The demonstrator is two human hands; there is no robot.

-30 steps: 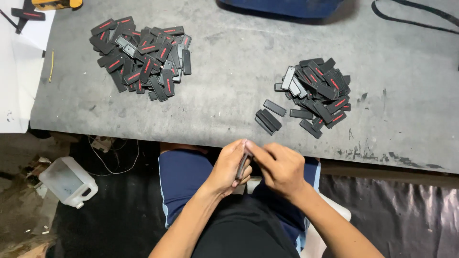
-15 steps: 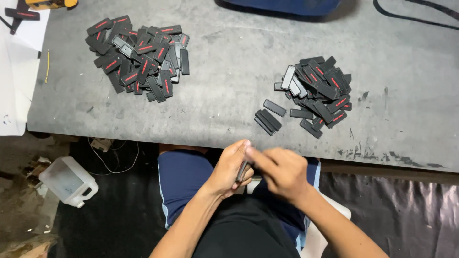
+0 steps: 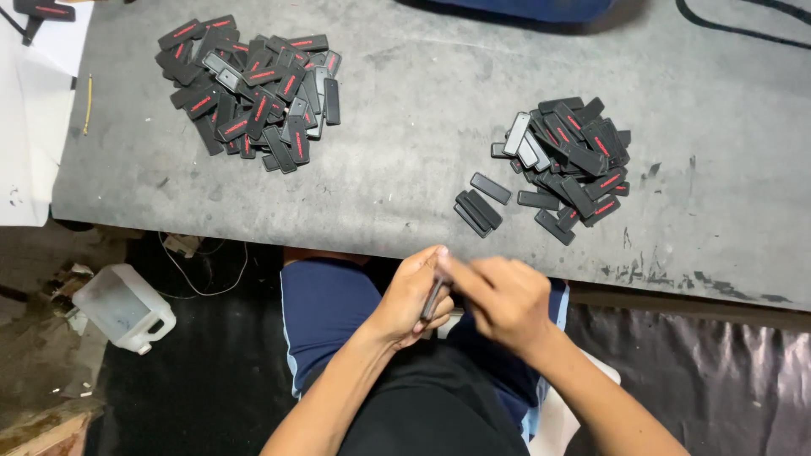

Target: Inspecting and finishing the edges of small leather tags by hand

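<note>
Seen from above, we sit at a grey table (image 3: 405,160), our hands in our lap just below its near edge. Since a second ago little has changed: our hands have stayed together at the same spot, the right one now blurred with motion, and the two heaps on the table look the same, so we judge that we are still working on one piece and have not yet set it down. Going from left to right: at the far left a white sheet (image 3: 29,110) lies beside the table, and below it a clear plastic jug (image 3: 122,308) stands on the dirty floor. On the table's left part lies the left heap (image 3: 253,89) of small flat black pieces, many with a red mark. Our left hand (image 3: 410,295) is closed on a thin dark piece (image 3: 434,297), held upright between thumb and fingers over our blue shorts (image 3: 325,308). Our right hand (image 3: 503,300) touches the piece's top end with its fingertips; we cannot tell how firmly it grips. Above it, on the table's right part, lies the right heap (image 3: 566,156) of like pieces, a few lying loose beside it. At the far edge are a blue thing (image 3: 524,8) and a black cable (image 3: 743,25).
</note>
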